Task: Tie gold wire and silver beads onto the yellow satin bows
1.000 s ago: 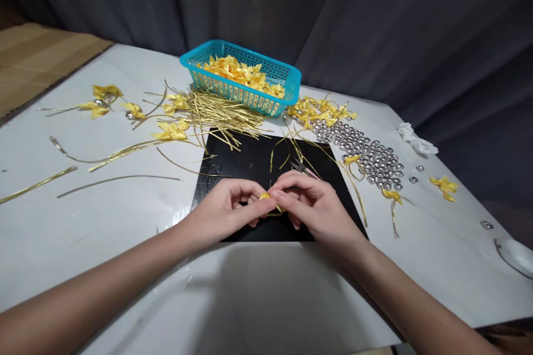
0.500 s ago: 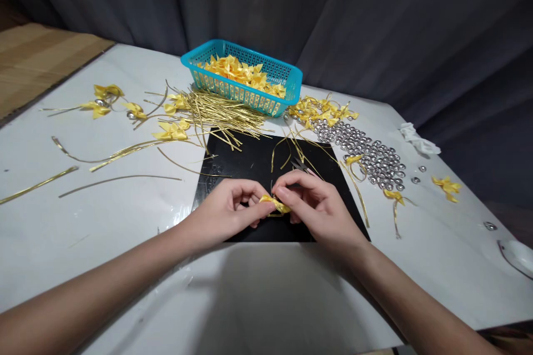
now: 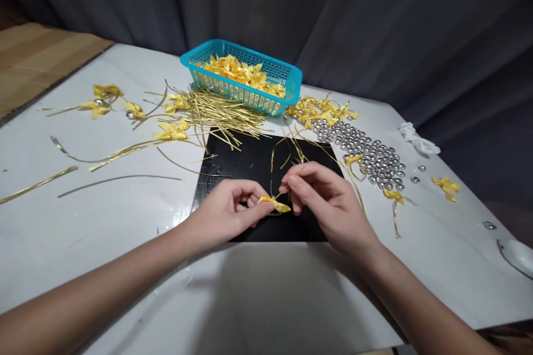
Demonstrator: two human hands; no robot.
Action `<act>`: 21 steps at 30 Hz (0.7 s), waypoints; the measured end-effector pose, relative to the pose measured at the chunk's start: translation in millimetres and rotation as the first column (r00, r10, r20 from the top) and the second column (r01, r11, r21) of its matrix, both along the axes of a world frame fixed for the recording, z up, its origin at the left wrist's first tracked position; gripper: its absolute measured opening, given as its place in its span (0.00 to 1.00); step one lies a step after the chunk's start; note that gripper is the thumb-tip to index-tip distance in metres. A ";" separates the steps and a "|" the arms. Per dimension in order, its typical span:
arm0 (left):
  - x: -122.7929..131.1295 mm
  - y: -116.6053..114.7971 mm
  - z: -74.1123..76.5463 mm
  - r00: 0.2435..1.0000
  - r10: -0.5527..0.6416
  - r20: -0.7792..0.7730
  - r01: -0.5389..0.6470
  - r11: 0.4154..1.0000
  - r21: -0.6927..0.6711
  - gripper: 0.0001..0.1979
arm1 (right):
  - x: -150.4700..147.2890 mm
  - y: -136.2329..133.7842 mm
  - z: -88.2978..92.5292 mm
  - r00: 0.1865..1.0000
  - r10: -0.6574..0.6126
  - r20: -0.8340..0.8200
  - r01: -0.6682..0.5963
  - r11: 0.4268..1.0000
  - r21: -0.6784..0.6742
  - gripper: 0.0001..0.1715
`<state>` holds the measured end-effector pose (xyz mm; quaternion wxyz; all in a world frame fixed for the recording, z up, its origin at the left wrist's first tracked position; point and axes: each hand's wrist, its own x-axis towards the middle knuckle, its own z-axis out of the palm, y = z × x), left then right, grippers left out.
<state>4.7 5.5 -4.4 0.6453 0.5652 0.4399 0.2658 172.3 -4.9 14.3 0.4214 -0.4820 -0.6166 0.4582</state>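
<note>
My left hand (image 3: 227, 212) pinches a small yellow ribbon bow (image 3: 272, 203) over the black mat (image 3: 254, 163). My right hand (image 3: 328, 202) sits just to the right of the bow, thumb and forefinger pinched on a thin gold wire tie (image 3: 278, 195) that sticks up from it. Both hands hover low over the mat's near half.
A teal basket (image 3: 241, 75) of yellow bows stands at the back. Gold wire ties (image 3: 216, 113) lie piled in front of it and scattered left. Silver beads (image 3: 366, 152) spread at the right, with finished bows (image 3: 320, 109) nearby. The white table (image 3: 83, 216) drops off near me.
My right hand has let go of the bow's body and drawn slightly right and up, pinching the wire end. The bow now shows spread between the hands.
</note>
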 end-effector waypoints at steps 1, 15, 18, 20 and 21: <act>0.0 -0.2 -0.2 1.000 0.001 -0.013 -0.001 1.000 0.002 0.10 | 1.0 -0.3 1.3 1.000 -0.015 -0.008 0.015 1.000 0.011 0.07; -0.4 -0.3 -3.0 0.997 0.027 -0.067 -0.025 0.999 0.024 0.12 | 5.5 -6.5 15.3 0.968 -0.009 -0.249 -0.014 0.996 -0.091 0.06; -0.2 -0.5 -3.1 0.998 0.027 -0.061 -0.025 0.999 0.023 0.12 | 6.2 -6.6 14.4 0.968 -0.001 -0.249 -0.022 0.995 -0.093 0.06; 0.0 -0.4 -2.2 0.998 0.027 -0.059 -0.026 1.000 0.016 0.12 | 7.0 -5.4 13.0 0.970 -0.009 -0.242 -0.015 0.995 -0.097 0.07; 0.1 -0.4 -1.5 0.998 0.029 -0.061 -0.028 1.000 0.011 0.12 | 7.6 -4.3 12.3 0.972 -0.021 -0.234 -0.003 0.995 -0.102 0.08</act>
